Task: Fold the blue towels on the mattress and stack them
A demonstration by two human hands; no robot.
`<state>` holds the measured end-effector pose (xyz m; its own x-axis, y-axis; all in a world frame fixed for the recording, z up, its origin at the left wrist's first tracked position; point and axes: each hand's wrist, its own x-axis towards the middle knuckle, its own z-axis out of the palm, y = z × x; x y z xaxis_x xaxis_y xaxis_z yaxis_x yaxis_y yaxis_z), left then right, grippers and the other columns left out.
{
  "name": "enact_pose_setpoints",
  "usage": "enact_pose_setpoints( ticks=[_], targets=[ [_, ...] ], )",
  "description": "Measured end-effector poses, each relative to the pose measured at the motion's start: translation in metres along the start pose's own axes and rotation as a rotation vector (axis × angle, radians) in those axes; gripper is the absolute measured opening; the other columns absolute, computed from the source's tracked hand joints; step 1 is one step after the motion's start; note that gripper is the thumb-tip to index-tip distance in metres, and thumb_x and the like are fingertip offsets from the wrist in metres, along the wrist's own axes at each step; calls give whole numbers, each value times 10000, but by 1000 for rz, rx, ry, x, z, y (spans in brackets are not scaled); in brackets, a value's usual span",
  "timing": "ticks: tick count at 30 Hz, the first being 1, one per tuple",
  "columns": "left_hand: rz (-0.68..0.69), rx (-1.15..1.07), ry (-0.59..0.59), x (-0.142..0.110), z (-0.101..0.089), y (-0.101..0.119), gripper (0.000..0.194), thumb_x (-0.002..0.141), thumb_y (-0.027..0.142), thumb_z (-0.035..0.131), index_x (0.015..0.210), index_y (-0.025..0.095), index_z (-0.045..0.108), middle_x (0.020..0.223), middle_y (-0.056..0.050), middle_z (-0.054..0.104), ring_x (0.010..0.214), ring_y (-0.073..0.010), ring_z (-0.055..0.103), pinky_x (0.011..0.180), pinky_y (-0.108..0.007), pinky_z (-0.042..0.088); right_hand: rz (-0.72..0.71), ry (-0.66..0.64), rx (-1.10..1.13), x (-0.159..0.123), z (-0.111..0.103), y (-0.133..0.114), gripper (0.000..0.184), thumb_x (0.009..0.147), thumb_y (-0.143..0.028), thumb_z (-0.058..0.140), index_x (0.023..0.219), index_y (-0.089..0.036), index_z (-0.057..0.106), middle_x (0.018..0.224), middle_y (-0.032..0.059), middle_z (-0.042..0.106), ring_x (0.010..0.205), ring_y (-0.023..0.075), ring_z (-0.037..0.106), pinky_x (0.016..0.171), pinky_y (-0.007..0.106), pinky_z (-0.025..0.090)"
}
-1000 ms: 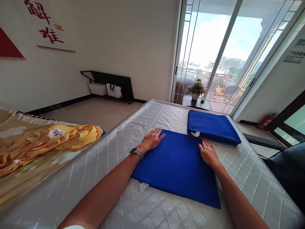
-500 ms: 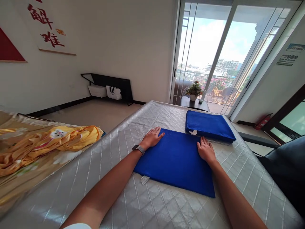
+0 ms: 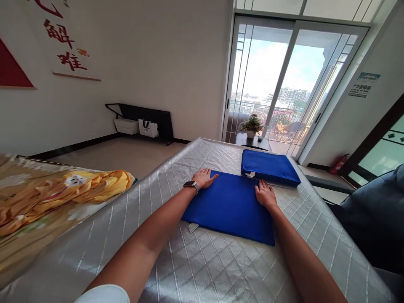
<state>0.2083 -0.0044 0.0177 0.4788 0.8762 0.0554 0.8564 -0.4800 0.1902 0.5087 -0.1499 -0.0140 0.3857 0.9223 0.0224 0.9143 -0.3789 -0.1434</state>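
A flat blue fabric panel (image 3: pixel 232 206), with a white tag (image 3: pixel 193 227) at its near left edge, lies on the silver quilted surface (image 3: pixel 217 265). My left hand (image 3: pixel 204 178), a watch on its wrist, rests spread at the panel's far left corner. At the far right corner lies my right hand (image 3: pixel 265 194), fingers stretched out over the panel's edge. Just beyond it sits a thicker folded blue fabric piece (image 3: pixel 269 166), also with a white tag. Neither hand grasps anything.
Yellow cloth (image 3: pixel 94 185) lies crumpled on a patterned cover at left. A black shelf (image 3: pixel 145 118) stands by the wall. A potted plant (image 3: pixel 251 126) is on a small table before the sliding glass door. Dark seating (image 3: pixel 375 219) is at right.
The view has tilted up and shifted slightly. Both hands stay flat on the far corners of the blue panel, which looks unchanged.
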Motion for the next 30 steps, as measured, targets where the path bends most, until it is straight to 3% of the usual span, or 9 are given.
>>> enact_pose_setpoints(
  ticks=[2, 4, 7, 10, 12, 14, 17, 21, 30],
  targets=[
    [8, 6, 41, 4, -2, 24, 784, 1015, 607, 224, 1536, 41, 378, 1601, -249, 362, 1510, -379, 286, 1224, -561, 170, 3, 0, -3, 1, 0, -1, 677, 1033, -416, 147, 1617, -77, 197, 1697, 84, 193, 1554, 184, 161, 1249, 384, 99],
    [87, -1, 73, 5, 0, 60, 727, 1027, 581, 220, 1529, 91, 409, 1594, -208, 402, 1509, -356, 293, 1231, -528, 174, 2, -1, -10, 1, 0, -2, 675, 1036, -416, 144, 1615, -74, 202, 1696, 91, 199, 1554, 185, 161, 1249, 384, 101],
    [291, -37, 76, 3, 14, 133, 669, 1037, 577, 230, 1500, 157, 468, 1573, -138, 460, 1477, -269, 368, 1223, -384, 233, -5, -10, -26, 0, -1, -1, 665, 1040, -404, 139, 1615, -74, 200, 1694, 110, 203, 1552, 199, 172, 1247, 402, 118],
    [431, -82, 72, -3, 35, 200, 642, 1052, 549, 189, 1470, 182, 509, 1545, -120, 501, 1447, -226, 407, 1202, -330, 266, -45, -34, -51, -4, -3, 4, 626, 1033, -359, 234, 1626, -160, 205, 1702, 71, 192, 1557, 191, 147, 1246, 390, 120],
    [452, -104, 60, -3, 48, 228, 643, 1053, 542, 186, 1464, 171, 514, 1534, -147, 507, 1444, -244, 413, 1200, -374, 281, -82, -55, -68, -6, -4, 8, 641, 1006, -325, 343, 1627, -230, 216, 1698, 34, 215, 1558, 180, 135, 1247, 365, 107],
    [433, -122, 45, 0, 57, 237, 648, 1051, 542, 188, 1491, 165, 477, 1557, -164, 473, 1464, -270, 390, 1204, -439, 282, -103, -69, -78, -7, -5, 10, 672, 982, -309, 402, 1627, -261, 216, 1689, 20, 243, 1558, 178, 135, 1248, 358, 99],
    [379, -138, 11, 6, 63, 222, 669, 1046, 550, 172, 1532, 163, 420, 1592, -168, 420, 1492, -282, 350, 1211, -486, 270, -90, -67, -70, -4, -5, 8, 641, 1010, -318, 322, 1631, -222, 197, 1698, 46, 209, 1561, 183, 121, 1247, 392, 120],
    [329, -135, -21, 9, 61, 177, 698, 1033, 597, 186, 1553, 182, 394, 1648, -117, 333, 1536, -252, 255, 1251, -443, 181, -31, -62, -31, 2, -4, 3, 636, 1044, -366, 130, 1628, -118, 167, 1703, 109, 166, 1560, 196, 134, 1243, 434, 132],
    [138, -105, -24, 6, 31, 66, 784, 990, 700, 187, 1572, 204, 359, 1665, -106, 287, 1551, -255, 208, 1251, -463, 138, 25, -105, 13, 2, -8, 0, 645, 1037, -391, 103, 1636, -151, 114, 1715, 85, 100, 1566, 182, 89, 1243, 448, 93]
  ],
)
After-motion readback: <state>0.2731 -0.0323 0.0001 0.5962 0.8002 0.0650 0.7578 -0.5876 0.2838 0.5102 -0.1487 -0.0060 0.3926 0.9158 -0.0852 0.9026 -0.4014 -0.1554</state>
